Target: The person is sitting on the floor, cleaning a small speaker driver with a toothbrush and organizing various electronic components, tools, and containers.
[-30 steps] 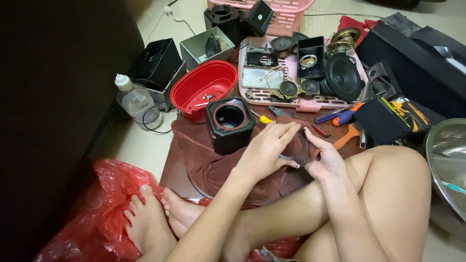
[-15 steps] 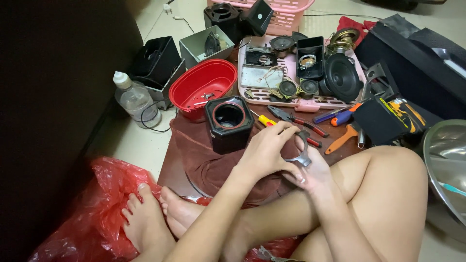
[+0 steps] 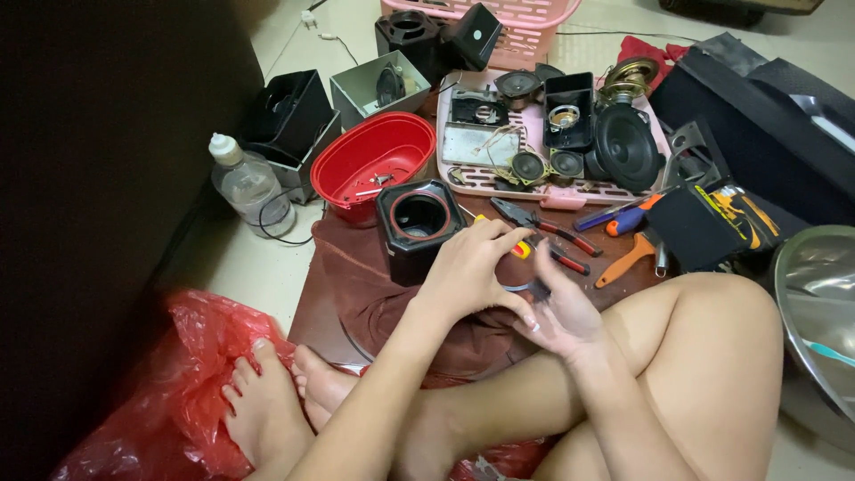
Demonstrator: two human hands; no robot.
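A person sits cross-legged on a pale tiled floor (image 3: 240,258), and everything lies on that floor or on a brown cloth (image 3: 356,285) spread over it. At the far left a dark wall or cabinet side fills the view. Below it, at the bottom left, a red plastic bag (image 3: 169,392) is crumpled under the bare feet. A clear plastic bottle (image 3: 249,183) stands on the tiles just off the cloth's left edge, with a black box (image 3: 289,116) behind it. A red oval tub (image 3: 374,160) sits at the cloth's back edge, and a black speaker box (image 3: 419,227) with a round opening on top stands just in front of it.

The left hand (image 3: 472,267) and the right hand (image 3: 561,312) meet over the middle of the cloth, fingertips pinched together on a small dark part (image 3: 534,289); what the part is cannot be told. Pliers (image 3: 543,227) and screwdrivers lie just beyond the hands. Behind them a pink tray (image 3: 485,178) holds loose speaker cones, and a pink basket (image 3: 534,22) stands at the top. At the right edge sit a black bag (image 3: 757,98) and the rim of a metal bowl (image 3: 815,303).
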